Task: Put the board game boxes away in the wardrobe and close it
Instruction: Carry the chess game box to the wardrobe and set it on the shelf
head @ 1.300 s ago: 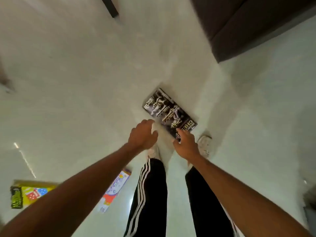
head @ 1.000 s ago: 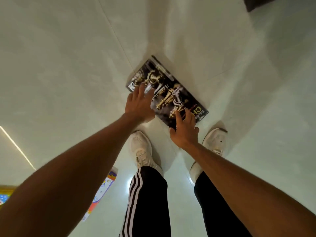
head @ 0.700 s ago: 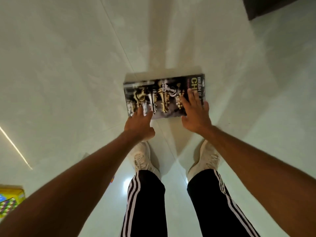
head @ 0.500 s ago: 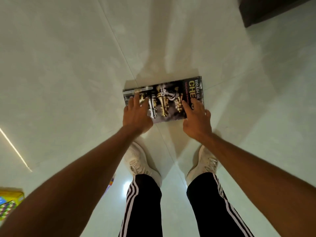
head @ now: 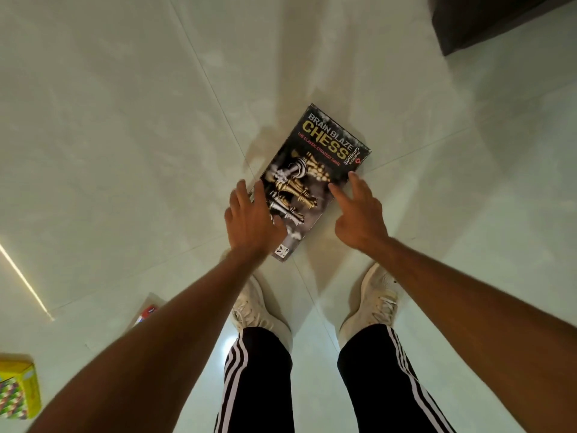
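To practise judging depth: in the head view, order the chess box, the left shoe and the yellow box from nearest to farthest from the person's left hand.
1. chess box: touched by the left hand.
2. left shoe: on the floor, just below the wrist.
3. yellow box: far off, at the lower left edge.

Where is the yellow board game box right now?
Head view, far lower left: the yellow cardboard box lies on the pale tiled floor, left of the left forearm.

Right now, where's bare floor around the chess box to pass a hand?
Free: floor left of the chess box; floor between its far end and the dark furniture. Crowded: its near end by the shoes; yellow box lower left.
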Motion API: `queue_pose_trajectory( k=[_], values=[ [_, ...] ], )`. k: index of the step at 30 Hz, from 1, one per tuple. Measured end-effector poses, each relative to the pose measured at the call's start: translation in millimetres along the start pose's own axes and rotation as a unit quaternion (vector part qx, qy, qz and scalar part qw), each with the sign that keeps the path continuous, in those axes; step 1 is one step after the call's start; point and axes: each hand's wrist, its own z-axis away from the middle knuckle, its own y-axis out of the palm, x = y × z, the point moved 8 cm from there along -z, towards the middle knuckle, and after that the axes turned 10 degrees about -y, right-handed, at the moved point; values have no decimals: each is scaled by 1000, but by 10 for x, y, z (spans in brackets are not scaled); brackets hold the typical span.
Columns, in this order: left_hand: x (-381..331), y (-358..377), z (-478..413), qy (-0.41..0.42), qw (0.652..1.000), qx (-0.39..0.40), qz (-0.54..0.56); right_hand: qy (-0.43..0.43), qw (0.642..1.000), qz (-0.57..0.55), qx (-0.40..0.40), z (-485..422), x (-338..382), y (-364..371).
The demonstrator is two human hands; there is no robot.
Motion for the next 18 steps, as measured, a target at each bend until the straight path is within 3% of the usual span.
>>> queue_pose_trajectory(
  k=[5, 8, 11, 13, 18],
  values=[
    [53, 163, 32, -76, 989, 106, 75, -6, 991, -134, -29, -289, 31, -134],
    [153, 402, 122, -145, 952, 202, 180, 120, 947, -283, -97, -281, -99, -143],
    [61, 445, 103, -192, 885, 234, 354, 243, 919, -303, -70, -150, -265, 116],
    [-86, 454, 134, -194, 837, 258, 442, 257, 916, -304, -38, -157, -303, 224],
    [-79, 236, 260, -205, 800, 233, 513, 206, 906, -367, -43, -236, -252, 131]
  ],
)
